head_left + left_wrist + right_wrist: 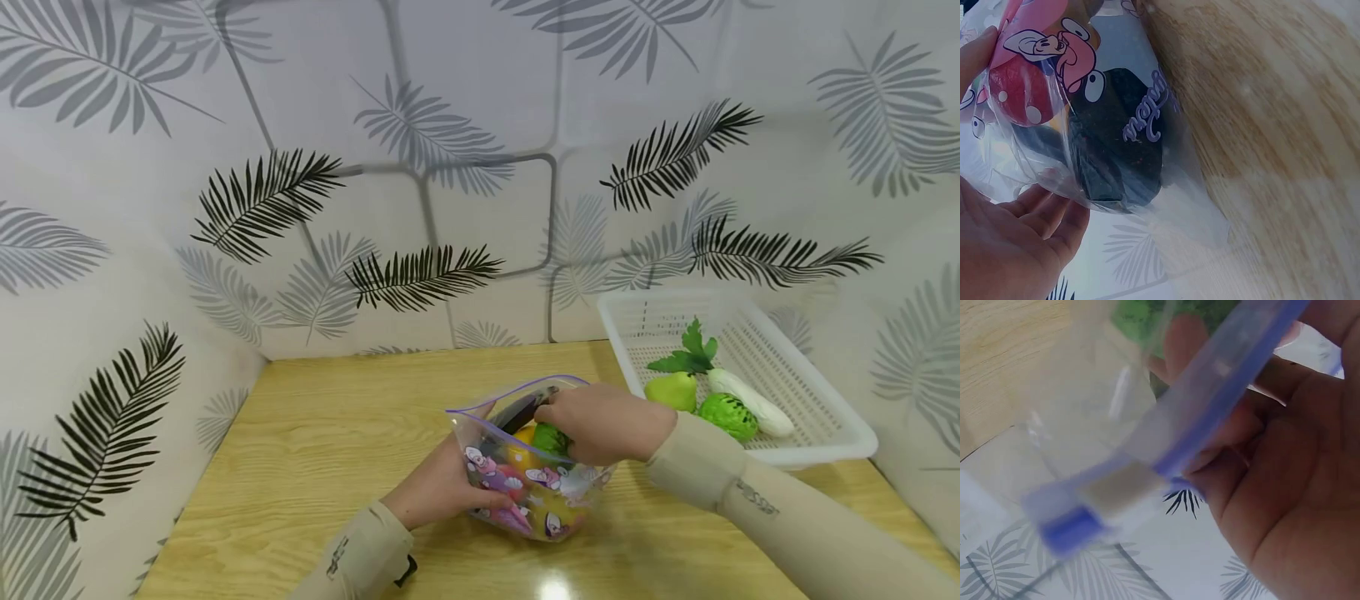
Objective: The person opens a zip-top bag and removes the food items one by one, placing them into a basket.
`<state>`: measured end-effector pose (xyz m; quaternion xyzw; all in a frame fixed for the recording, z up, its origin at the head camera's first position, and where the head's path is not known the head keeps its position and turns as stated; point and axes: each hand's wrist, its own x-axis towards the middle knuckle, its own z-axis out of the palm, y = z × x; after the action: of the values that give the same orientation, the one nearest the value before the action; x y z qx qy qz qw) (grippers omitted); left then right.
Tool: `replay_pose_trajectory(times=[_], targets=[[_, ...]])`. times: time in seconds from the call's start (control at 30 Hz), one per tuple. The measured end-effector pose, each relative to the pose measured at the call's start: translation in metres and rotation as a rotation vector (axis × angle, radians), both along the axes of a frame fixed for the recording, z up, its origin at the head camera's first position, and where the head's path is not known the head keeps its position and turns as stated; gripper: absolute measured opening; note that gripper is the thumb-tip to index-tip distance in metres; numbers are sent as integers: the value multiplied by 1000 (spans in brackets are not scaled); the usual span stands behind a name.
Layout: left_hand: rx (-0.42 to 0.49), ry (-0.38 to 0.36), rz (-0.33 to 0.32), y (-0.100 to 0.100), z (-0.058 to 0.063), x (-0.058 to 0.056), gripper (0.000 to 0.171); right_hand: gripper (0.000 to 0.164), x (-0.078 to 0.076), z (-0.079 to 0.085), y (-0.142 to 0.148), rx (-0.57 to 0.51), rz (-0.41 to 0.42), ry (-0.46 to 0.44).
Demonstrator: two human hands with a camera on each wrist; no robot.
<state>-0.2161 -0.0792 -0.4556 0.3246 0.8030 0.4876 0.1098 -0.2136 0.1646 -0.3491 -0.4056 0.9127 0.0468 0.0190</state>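
Note:
A clear zip bag (525, 492) with a purple zip edge and pink cartoon prints stands on the table, filled with toy fruit and vegetables. My left hand (442, 487) grips its side, thumb in front and fingers behind. Through the plastic in the left wrist view show a red dotted piece (1022, 94) and a large dark piece (1116, 137). My right hand (603, 423) reaches into the bag's mouth, curled fingers on a bumpy green fruit (551, 439). Beside that fruit lie a dark eggplant (517, 412) and an orange fruit (522, 450). The bag's edge partly hides the right fingertips.
A white plastic basket (825, 387) stands at the back right. In it lie a green pear (672, 390), a bumpy green fruit (727, 417), a long white vegetable (753, 404) and a leafy sprig (690, 352). Leaf-patterned cloth (487, 225) lines the wall behind the wooden table (315, 450).

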Motion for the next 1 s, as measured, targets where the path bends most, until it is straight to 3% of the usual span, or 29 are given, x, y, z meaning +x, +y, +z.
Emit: replay_pose_trajectory(times=[0.2,0.37,0.53,0.8,1.0], targets=[[18,50,-45,2,13,6,116,49,4,7,10,-115,14,22],[32,24,-57,5,28,14,113,55,9,22,25,-190,36,84],[41,1,-58,4,31,17,109,54,16,42,40,-214,14,140],[15,-28,-14,5,32,19,104,54,21,66,86,-291,-98,151],[19,-21,-25,6,29,19,102,51,22,59,130,-263,-210,124]])
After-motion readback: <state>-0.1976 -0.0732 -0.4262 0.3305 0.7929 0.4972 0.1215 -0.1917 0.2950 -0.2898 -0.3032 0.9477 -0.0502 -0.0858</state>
